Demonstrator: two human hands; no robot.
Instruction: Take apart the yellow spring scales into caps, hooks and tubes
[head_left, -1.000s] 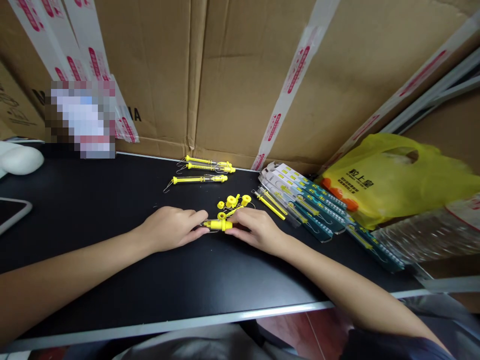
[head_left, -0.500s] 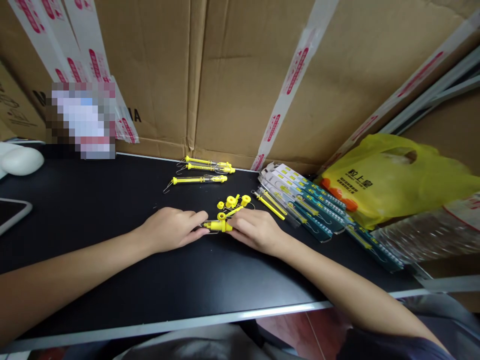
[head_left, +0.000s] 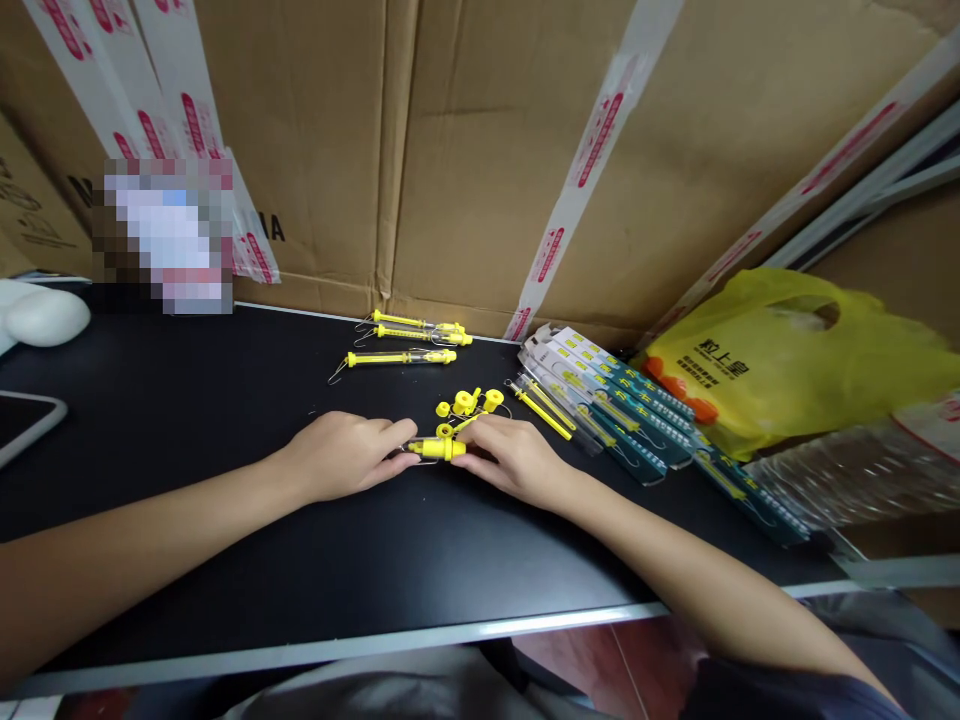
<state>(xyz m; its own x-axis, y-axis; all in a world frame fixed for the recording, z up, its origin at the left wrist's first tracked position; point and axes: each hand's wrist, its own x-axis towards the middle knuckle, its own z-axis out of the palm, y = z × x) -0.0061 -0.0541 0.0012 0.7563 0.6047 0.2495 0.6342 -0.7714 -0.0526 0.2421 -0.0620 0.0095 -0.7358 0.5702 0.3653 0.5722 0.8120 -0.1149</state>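
Observation:
Between my two hands, low over the black tabletop, lies a spring scale (head_left: 433,450) with a clear tube and yellow end parts. My left hand (head_left: 345,455) pinches the tube end between thumb and fingers. On the other side my right hand (head_left: 514,460) is closed on the yellow cap end, its fingertips partly hiding it. Just behind the right fingers are loose yellow caps (head_left: 463,402) and a small yellow ring (head_left: 445,431). Farther back, several whole spring scales (head_left: 401,358) with wire hooks lie side by side.
Yellow rods with springs (head_left: 544,408) lie right of the caps, beside a stack of printed packages (head_left: 607,400). A yellow plastic bag (head_left: 795,350) stands at the right. Cardboard (head_left: 480,180) walls the back edge. A white-edged device (head_left: 26,425) and a rounded white object (head_left: 49,318) are at left.
The yellow cap end now lines up with the tube, where its flange stood out before. My right fingers have shifted slightly on it. Both hands stay in nearly the same place.

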